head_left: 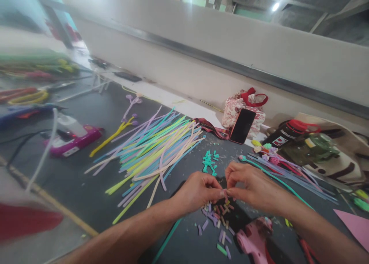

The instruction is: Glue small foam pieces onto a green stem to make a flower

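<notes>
My left hand and my right hand meet fingertip to fingertip over the dark table. Thumbs and index fingers of both are pinched on a small pink piece of pipe cleaner, mostly covered by the fingers. Just below them lie several short cut pieces in purple, pink and cream. Beyond the hands is a cluster of teal pieces. A pink glue gun rests near my right forearm. Left of the hands, long pastel pipe cleaners are spread in a loose pile.
A phone leans on a patterned bag at the back. Bottles and finished pipe-cleaner flowers stand to the right. Leftward are a purple power strip, a yellow-stemmed flower and pliers.
</notes>
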{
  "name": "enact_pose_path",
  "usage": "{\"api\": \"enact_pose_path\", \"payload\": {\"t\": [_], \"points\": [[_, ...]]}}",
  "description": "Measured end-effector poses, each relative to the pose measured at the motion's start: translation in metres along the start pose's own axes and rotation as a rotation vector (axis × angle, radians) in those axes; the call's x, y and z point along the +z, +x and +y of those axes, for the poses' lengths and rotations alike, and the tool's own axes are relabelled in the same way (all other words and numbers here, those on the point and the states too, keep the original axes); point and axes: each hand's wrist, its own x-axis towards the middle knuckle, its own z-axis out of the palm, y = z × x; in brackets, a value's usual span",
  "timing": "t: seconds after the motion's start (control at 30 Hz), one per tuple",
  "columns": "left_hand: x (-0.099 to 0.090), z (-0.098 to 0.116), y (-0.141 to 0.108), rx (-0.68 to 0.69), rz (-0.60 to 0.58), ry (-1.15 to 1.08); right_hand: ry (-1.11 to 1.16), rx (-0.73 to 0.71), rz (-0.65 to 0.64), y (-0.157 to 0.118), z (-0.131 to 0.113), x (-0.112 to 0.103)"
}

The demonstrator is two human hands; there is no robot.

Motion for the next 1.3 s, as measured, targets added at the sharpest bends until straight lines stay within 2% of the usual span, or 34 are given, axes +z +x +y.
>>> {"api": "enact_pose_path", "payload": {"t": [0.2, 0.27, 0.37, 0.47, 0.63, 0.87, 1.3], "points": [[-0.001, 0.013, -0.002, -0.104, -0.008, -0.235, 0.325, 0.019, 0.120, -0.005, 0.014, -0.003], [-0.001, 0.015, -0.002, -0.141, -0.039, -0.314, 0.477, 0.067, 0.146, -0.009, 0.018, 0.000], [0.000, 0.016, -0.004, -0.182, -0.085, -0.401, 0.726, 0.179, 0.090, -0.013, 0.019, 0.009], [0.000, 0.015, -0.005, -0.209, -0.093, -0.457, 0.863, 0.217, 0.056, -0.014, 0.017, 0.019], [0.000, 0.015, -0.005, -0.214, -0.089, -0.495, 0.911, 0.235, 0.084, -0.011, 0.017, 0.027], [-0.001, 0.014, -0.004, -0.211, -0.090, -0.501, 0.960, 0.228, 0.064, -0.007, 0.019, 0.027], [0.001, 0.014, -0.005, -0.223, 0.002, -0.487, 1.032, 0.249, 0.050, -0.004, 0.021, 0.028]]}}
